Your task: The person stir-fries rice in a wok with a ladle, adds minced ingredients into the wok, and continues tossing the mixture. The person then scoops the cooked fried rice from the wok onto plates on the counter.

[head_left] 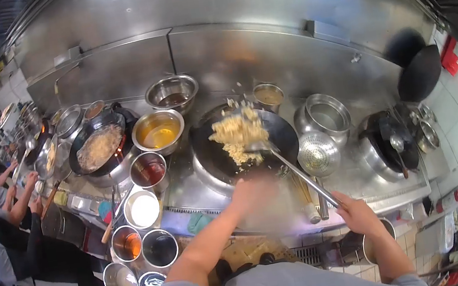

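Observation:
A large dark wok (281, 135) stands on the steel range in front of me, with yellowish fried food (239, 132) in it, some bits in the air above. My right hand (358, 212) is wrapped round the handle end of a long metal ladle (299, 174), whose bowl touches the food. My left hand (254, 192) is at the wok's near edge, smeared by motion; its fingers and anything in them cannot be made out. To the right of the wok lies a perforated strainer (318, 154).
Metal bowls and pots of sauces stand left, including one of yellow oil (159, 133) and one of white contents (142, 209). Another wok (100, 147) holds frothy food near a flame. Co-workers' arms (21, 200) are at far left. Dark woks (386, 146) stand right.

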Motion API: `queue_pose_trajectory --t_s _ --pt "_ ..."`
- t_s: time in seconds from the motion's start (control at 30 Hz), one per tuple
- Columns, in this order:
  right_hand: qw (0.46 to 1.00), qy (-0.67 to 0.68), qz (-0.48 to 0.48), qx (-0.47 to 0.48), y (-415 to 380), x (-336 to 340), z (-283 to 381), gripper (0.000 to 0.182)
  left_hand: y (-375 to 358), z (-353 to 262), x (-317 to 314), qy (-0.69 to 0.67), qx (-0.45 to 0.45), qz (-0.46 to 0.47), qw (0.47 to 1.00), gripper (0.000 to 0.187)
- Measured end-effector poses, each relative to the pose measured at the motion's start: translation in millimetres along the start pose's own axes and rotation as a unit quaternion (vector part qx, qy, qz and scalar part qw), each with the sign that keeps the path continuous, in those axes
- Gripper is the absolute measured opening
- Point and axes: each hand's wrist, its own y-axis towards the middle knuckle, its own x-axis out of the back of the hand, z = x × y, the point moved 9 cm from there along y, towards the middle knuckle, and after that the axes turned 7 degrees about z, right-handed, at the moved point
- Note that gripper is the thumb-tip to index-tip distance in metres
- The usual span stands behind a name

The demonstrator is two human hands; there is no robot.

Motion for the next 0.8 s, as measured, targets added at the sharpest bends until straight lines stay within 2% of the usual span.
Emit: queue_pose_trajectory --t_s 0.07,0.13,0.17,0.2,0.23,0.27,0.3,0.33,0.4,0.47,0.53,0.6,0.63,0.7,0.77,0.8 --pt "0.999 -0.049 -0.014 0.020 -13 9 -9 0.049 13 34 -19 0.004 0.024 -0.014 1.000 0.035" --pt "0.998 -0.059 0.028 -0.003 -13 4 -27 0.047 7 49 -28 0.012 0.050 -0.106 0.993 0.035" --pt "0.994 -0.105 0.037 0.017 2 -10 -39 0.049 8 61 -38 -0.007 0.124 -0.038 0.992 0.034" --pt "0.992 -0.122 0.044 0.002 30 -32 -63 0.051 6 61 -37 -0.006 0.121 -0.032 0.992 0.034" --pt "0.988 -0.141 0.054 -0.019 62 -59 -93 0.053 -2 59 -30 0.004 0.120 -0.075 0.990 0.033" --pt "0.994 -0.098 0.037 0.015 96 -80 -115 0.053 -10 55 -27 0.011 0.120 -0.117 0.986 0.032" --pt "0.997 -0.056 0.032 0.028 124 -85 -116 0.046 -8 77 -46 -0.029 0.159 -0.145 0.976 0.030" --pt "0.999 0.002 0.047 -0.013 136 -72 -92 0.037 -11 78 -49 -0.032 0.159 -0.138 0.977 0.030" --pt "1.000 0.004 0.003 0.012 154 -59 -67 0.034 -17 82 -42 -0.041 0.168 -0.171 0.970 0.029" --pt "0.998 0.057 0.003 0.018 168 -73 -45 0.037 -18 83 -44 -0.051 0.171 -0.192 0.965 0.024" --pt "0.991 0.132 -0.021 0.030 188 -123 -42 0.040 -27 94 -48 -0.187 0.193 -0.251 0.930 0.021" --pt "0.988 0.147 0.052 -0.003 162 -143 -8 0.045 -29 89 -47 -0.163 0.200 -0.267 0.928 0.024" --pt "0.987 0.150 0.055 -0.011 153 -152 -23 0.045 -33 84 -39 -0.140 0.211 -0.294 0.922 0.025" --pt "0.992 0.078 0.085 0.043 130 -173 -47 0.049 -37 87 -35 -0.131 0.217 -0.319 0.913 0.029" --pt "0.985 0.022 0.163 -0.059 94 -156 -111 0.051 -39 87 -34 -0.160 0.231 -0.324 0.904 0.032" --pt "0.986 -0.065 0.148 -0.042 70 -120 -119 0.052 -41 90 -32 -0.186 0.242 -0.334 0.892 0.035"
